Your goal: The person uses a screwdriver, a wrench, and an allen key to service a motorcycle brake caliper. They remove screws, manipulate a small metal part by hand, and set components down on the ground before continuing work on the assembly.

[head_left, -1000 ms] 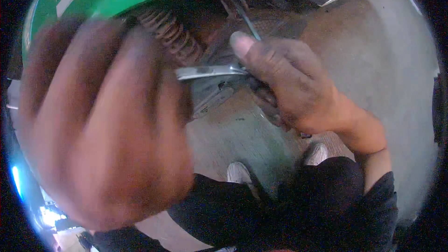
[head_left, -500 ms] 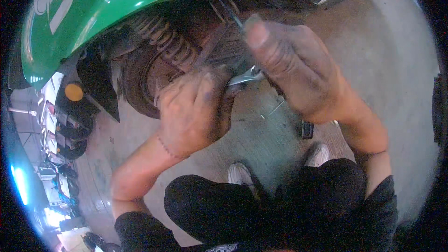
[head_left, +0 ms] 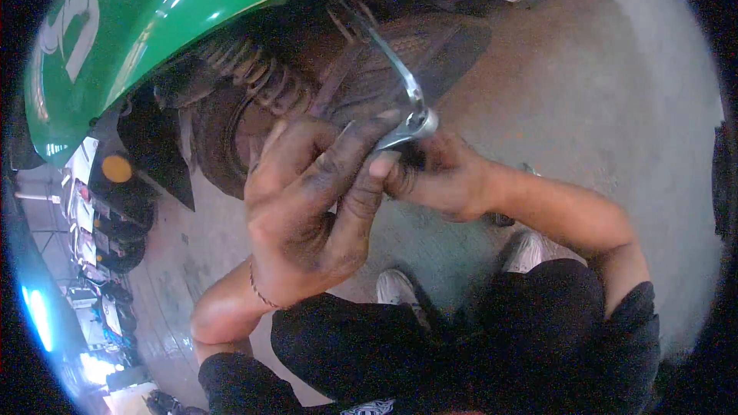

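Note:
My left hand grips a silver wrench between its thumb and fingers, the tool's round head pointing right. From that head a long thin metal tool slants up and left toward the dark underside of the vehicle; whether the two are joined I cannot tell. Just right of the left fingertips, my right hand is closed beneath the wrench head, its fingers partly hidden behind it. Something dark shows between its fingers, too covered to name.
A green body panel curves across the upper left. Under it are a dirty coil spring and a dark wheel. My shoes rest on the concrete floor below. More vehicle parts and bright lights line the left edge.
My right hand has dropped from high beside the long tool to beneath the wrench head, uncovering the tool. My left hand has turned, showing its thumb and fingers on the wrench.

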Motion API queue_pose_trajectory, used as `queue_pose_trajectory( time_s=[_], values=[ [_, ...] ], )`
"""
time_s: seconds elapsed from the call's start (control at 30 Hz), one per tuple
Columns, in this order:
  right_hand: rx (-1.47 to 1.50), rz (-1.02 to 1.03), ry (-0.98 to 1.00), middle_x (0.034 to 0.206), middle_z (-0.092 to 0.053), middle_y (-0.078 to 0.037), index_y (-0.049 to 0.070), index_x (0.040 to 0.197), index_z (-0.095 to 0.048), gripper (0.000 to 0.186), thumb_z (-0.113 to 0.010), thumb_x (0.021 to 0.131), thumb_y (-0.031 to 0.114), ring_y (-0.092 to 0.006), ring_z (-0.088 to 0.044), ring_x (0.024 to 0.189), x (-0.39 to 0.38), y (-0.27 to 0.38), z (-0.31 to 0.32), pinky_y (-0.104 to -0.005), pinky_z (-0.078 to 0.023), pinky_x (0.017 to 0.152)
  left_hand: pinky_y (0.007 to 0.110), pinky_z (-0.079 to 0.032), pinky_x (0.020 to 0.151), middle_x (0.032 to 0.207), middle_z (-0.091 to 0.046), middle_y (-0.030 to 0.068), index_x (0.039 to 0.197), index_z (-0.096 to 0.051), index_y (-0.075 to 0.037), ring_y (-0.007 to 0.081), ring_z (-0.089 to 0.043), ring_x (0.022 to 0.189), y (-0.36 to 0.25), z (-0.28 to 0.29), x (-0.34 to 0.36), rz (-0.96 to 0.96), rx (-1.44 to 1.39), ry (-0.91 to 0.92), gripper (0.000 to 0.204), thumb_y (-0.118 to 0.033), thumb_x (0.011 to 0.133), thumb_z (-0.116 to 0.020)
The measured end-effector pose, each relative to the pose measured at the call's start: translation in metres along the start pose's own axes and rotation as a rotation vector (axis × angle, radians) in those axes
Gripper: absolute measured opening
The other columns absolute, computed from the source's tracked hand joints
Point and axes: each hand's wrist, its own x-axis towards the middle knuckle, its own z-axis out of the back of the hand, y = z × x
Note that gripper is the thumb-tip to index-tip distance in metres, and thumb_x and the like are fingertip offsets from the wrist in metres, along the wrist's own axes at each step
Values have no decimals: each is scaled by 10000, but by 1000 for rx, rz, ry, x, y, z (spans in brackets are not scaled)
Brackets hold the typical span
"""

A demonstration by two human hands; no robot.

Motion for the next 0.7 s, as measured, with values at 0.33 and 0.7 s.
queue_pose_trajectory(
  time_s=[0.33, 0.7],
  values=[
    [252, -97, -11, 904, -627, -66, 35, 1022, -582, 312, -564, 910, 325, -145, -585, 867, 7, 1, -26, -313, -477, 772, 403, -318, 1015, 1274, -403, 149, 1234, -374, -28, 264, -423, 1164, -16, 6, -21, 604, -590, -339, 603, -62, 683, -618],
    [-498, 445, -71, 1109, -573, -91, 88, 1138, -552, 291, -582, 892, 240, -203, -519, 1089, 9, -24, -20, -368, -401, 943, 376, -455, 867, 975, -618, 136, 960, -650, -35, 329, -591, 979, 11, 27, 79, -438, -182, 585, 388, -184, 605, -697]
  ],
)
